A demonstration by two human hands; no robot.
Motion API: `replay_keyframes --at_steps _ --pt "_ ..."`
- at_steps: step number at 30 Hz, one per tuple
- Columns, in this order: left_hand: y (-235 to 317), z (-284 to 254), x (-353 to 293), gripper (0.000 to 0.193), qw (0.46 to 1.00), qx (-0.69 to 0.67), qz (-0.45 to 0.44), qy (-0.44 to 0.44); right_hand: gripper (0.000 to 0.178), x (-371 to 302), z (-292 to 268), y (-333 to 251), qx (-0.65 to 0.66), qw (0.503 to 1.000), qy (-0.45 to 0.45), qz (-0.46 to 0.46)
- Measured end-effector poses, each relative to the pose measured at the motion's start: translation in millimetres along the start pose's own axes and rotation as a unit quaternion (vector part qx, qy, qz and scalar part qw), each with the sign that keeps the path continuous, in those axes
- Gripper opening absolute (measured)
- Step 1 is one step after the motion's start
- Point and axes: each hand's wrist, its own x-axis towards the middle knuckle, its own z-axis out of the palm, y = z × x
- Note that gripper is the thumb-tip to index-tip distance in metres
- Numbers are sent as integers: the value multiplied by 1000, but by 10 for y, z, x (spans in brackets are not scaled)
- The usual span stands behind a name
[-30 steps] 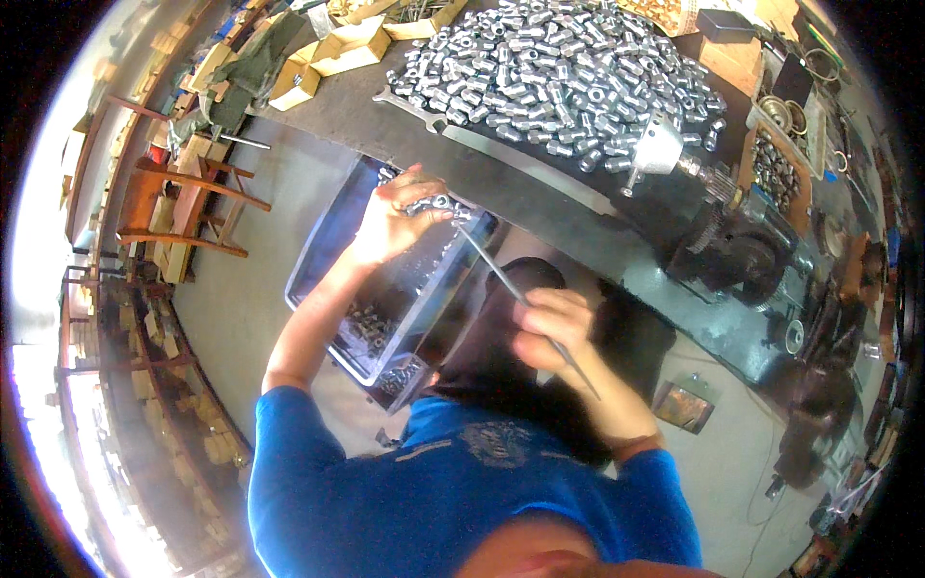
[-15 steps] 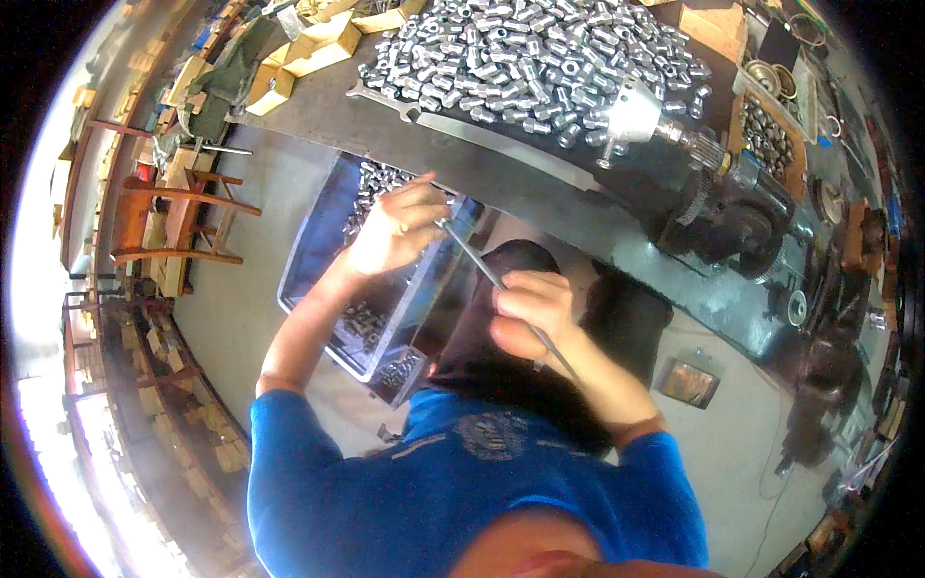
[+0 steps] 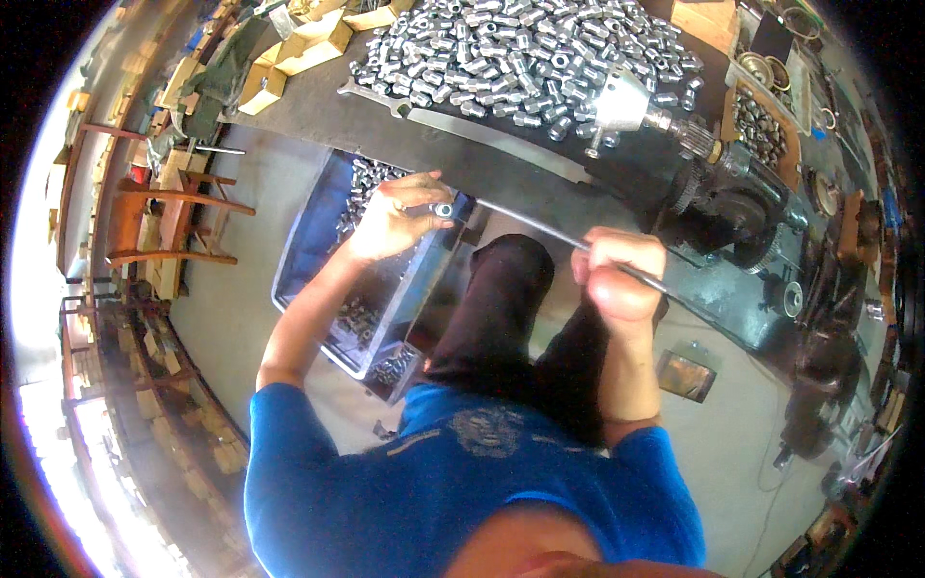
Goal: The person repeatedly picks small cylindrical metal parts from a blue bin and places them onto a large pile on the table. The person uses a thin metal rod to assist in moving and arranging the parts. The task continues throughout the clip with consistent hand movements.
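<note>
A small silver metal fitting [image 3: 442, 209] is pinched between the fingers of my left hand [image 3: 390, 220], its round end facing right. My left hand is above a blue plastic bin [image 3: 299, 252] partly filled with similar fittings. My right hand [image 3: 621, 270] is closed around a long thin metal rod [image 3: 540, 225]. The rod slants up to the left, its tip close to the fitting but apart from it. Beyond my hands, a big heap of hexagonal metal fittings [image 3: 530, 58] lies on the dark workbench [image 3: 462, 159].
An open-end wrench [image 3: 376, 99] and a flat metal bar [image 3: 501, 144] lie before the heap. A dark machine with a geared chuck [image 3: 708, 144] stands at the right. Cardboard trays [image 3: 308, 48] sit far left; a wooden chair [image 3: 178, 226] stands on the floor.
My right hand has moved right and slightly away from me. The rod's tip has come away from the fitting, which now shows in my nearly still left hand.
</note>
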Motion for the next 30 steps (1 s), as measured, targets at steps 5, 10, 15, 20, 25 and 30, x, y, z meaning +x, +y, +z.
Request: replay_keyframes --at_steps 5,10,15,20,25,30 --pt "12 29 -1 29 1000 -26 4 15 57 -24 131 24 -4 1000 -17 -5" --pt "36 19 43 29 999 -26 13 17 55 -32 156 17 -6 999 -37 -5" --pt "74 -5 65 28 999 -12 29 18 56 -43 176 31 2 999 -52 -3" --pt "113 -43 70 30 999 25 38 6 40 -42 211 -7 -7 998 -55 -4" --pt "124 -44 88 29 997 45 60 -1 50 -50 219 20 -26 998 -64 -13" --pt "194 -3 102 32 993 77 89 -4 41 -38 287 -20 -69 993 -91 13"
